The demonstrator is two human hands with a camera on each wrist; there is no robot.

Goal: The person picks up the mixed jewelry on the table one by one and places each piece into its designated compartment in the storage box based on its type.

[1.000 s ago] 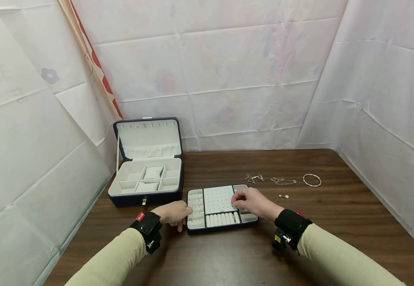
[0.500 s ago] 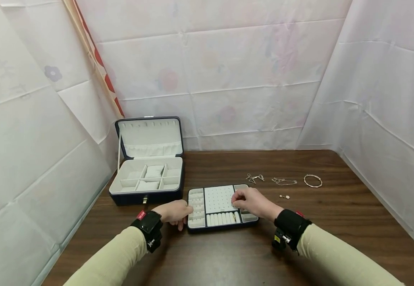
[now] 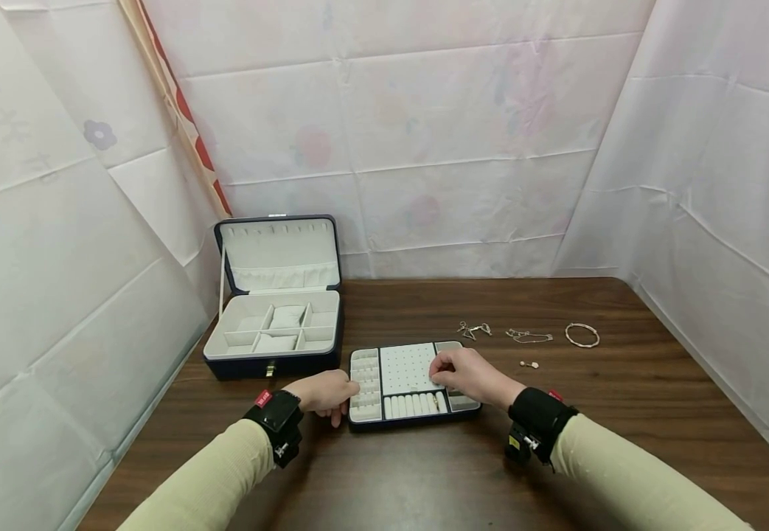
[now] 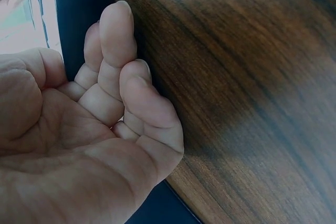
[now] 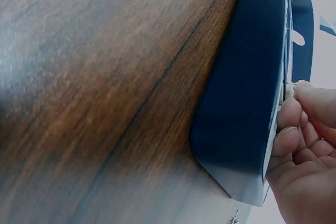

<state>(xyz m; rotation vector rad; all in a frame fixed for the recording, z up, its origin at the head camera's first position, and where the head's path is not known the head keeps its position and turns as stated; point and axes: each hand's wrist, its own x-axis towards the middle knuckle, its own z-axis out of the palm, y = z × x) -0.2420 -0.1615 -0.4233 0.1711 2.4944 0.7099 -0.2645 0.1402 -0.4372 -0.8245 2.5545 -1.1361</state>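
Note:
A navy jewelry tray (image 3: 411,422) lies flat on the table. My left hand (image 3: 323,392) grips its left edge, thumb over the rim, fingers bent along the outer wall (image 4: 86,3). Over the right side of the tray's white perforated panel (image 3: 404,369), my right hand (image 3: 469,375) pinches a tiny earring between thumb and forefinger. In the right wrist view its fingertips (image 5: 290,111) are right at the tray's top; the earring is mostly hidden. A gold ring (image 3: 436,402) sits between the white ring rolls (image 3: 411,405) below the panel.
An open navy jewelry box (image 3: 271,366) with divided compartments and two small cushions stands at left. On the table at right lie a tangled silver piece (image 3: 474,330), a thin chain (image 3: 529,337), a bangle (image 3: 582,335) and a small earring (image 3: 529,364). Cloth sheets surround the table.
The head view has shifted slightly. Both hands and the tray keep their places, the right fingertips staying at the same part of the panel.

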